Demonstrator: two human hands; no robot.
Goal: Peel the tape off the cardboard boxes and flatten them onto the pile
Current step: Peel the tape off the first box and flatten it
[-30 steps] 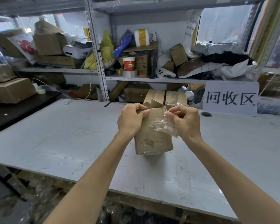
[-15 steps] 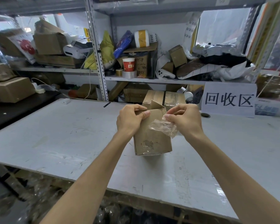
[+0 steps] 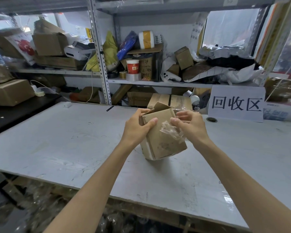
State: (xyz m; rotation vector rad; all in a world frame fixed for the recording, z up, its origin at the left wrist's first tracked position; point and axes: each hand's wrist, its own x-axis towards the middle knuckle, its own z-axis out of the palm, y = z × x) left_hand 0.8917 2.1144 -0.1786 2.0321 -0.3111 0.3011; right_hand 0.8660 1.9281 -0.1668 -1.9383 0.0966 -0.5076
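Note:
A small brown cardboard box is tilted on one lower corner over the white table, its top flaps partly raised. My left hand grips the box's upper left edge, thumb across the front face. My right hand holds the upper right corner, and a crumpled piece of clear tape hangs from its fingers against the box front. Whether the tape still sticks to the box I cannot tell.
Another taped cardboard box stands just behind, at the table's far edge. A white sign with black characters leans at the back right. Metal shelves crammed with boxes, tape rolls and a red cup rise behind. A black table holds boxes at left.
The box has been tipped from standing flat to tilted on a lower corner. Both hands kept their hold at its top, and the loose tape stayed with the right hand.

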